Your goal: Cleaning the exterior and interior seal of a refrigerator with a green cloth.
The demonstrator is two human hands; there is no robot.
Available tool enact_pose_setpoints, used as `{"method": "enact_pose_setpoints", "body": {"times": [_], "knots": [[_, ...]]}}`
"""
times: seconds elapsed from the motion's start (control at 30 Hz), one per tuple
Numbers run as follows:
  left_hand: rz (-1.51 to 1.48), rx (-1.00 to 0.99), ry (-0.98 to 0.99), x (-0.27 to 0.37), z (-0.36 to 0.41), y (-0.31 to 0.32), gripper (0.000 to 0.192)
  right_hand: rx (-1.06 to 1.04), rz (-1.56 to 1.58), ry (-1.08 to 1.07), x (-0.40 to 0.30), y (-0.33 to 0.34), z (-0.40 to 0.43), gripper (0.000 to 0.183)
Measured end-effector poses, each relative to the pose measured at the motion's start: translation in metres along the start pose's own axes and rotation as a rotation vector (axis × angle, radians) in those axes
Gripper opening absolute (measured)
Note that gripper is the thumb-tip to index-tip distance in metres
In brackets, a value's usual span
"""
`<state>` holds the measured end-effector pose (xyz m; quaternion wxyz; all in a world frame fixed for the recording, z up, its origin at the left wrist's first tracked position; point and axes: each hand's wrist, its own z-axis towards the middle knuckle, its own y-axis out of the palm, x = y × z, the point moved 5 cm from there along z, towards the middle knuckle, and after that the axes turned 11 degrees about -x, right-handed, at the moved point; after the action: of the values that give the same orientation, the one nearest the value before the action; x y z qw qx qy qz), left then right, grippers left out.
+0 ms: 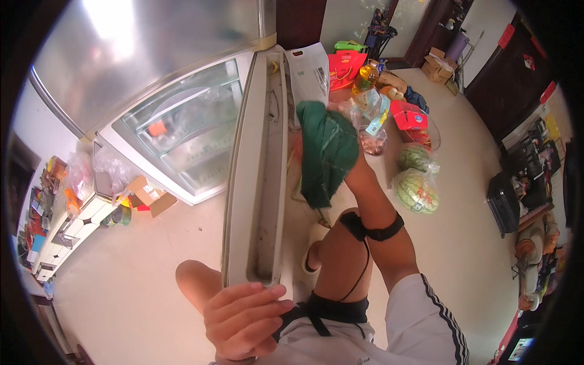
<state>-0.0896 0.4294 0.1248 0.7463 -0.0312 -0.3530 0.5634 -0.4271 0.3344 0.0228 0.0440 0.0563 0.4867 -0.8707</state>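
A refrigerator door [246,182] stands swung out in front of me, its top edge with a long, dirty groove [265,219] facing up. My left hand [244,319] has its fingers curled over the door's near end. On the door's right side, my right hand [357,171] holds a dark green cloth [326,150], which hides nearly all of the fingers. Left of the door is the open refrigerator compartment [182,132], with clear drawer fronts and an orange item [158,128] visible inside.
Bagged watermelons [415,189], a red box [409,115], an oil bottle [366,77], a red gift bag [345,68] and a white bag [308,75] stand on the floor at right. Cardboard boxes [148,191] lie by a cabinet [77,228] at left. My knees flank the door.
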Motion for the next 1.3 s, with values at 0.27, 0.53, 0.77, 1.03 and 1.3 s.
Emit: {"method": "enact_pose_setpoints", "body": {"times": [0.27, 0.53, 0.77, 1.03, 1.3], "knots": [[-0.05, -0.069, 0.1, -0.002, 0.003, -0.002, 0.015, -0.071, -0.162, -0.089, -0.062, -0.076, 0.016, 0.038], [-0.11, -0.127, 0.17, 0.003, 0.01, -0.001, 0.015, -0.026, 0.173, -0.131, -0.086, -0.081, 0.014, 0.051], [-0.118, -0.114, 0.159, -0.002, 0.011, -0.011, 0.017, -0.249, 0.107, -0.22, -0.146, -0.054, 0.006, 0.055], [-0.131, -0.135, 0.139, 0.0, 0.011, -0.012, 0.023, -0.228, 0.021, -0.281, -0.052, -0.019, 0.115, 0.042], [-0.119, -0.077, 0.159, 0.004, 0.011, -0.003, 0.02, 0.074, -0.539, -0.213, -0.041, 0.003, 0.161, 0.032]]}}
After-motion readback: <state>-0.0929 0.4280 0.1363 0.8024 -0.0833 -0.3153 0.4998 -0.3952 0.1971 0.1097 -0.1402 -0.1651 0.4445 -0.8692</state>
